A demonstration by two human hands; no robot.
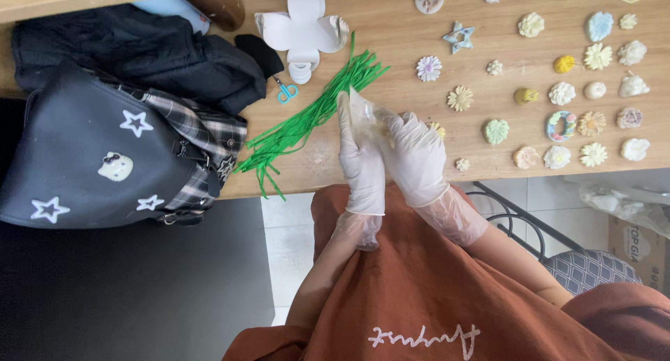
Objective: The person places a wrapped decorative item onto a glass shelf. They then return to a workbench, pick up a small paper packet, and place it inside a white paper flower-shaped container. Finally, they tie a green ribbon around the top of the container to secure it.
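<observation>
Gloved left hand [363, 155] and right hand [417, 155], fingers closed together on a small clear bag [368, 113] above the surface [391, 40] edge; green ties [307, 120] just left, moulded flowers [558, 89] spread right.

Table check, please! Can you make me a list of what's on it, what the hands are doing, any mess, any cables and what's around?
Surface: wooden table, light brown.
Job's things: small clear bag held between both hands; bundle of green strips beside them; rows of little flower-shaped pieces, pale colours.
Clutter: dark backpack with stars, black jacket, white petal-shaped box, small blue scissors.
Hands: left hand and right hand, both in white gloves, gripping the bag.
Cables: nothing seen.
Surroundings: white tile floor, black metal chair with patterned cushion, cardboard box.
</observation>
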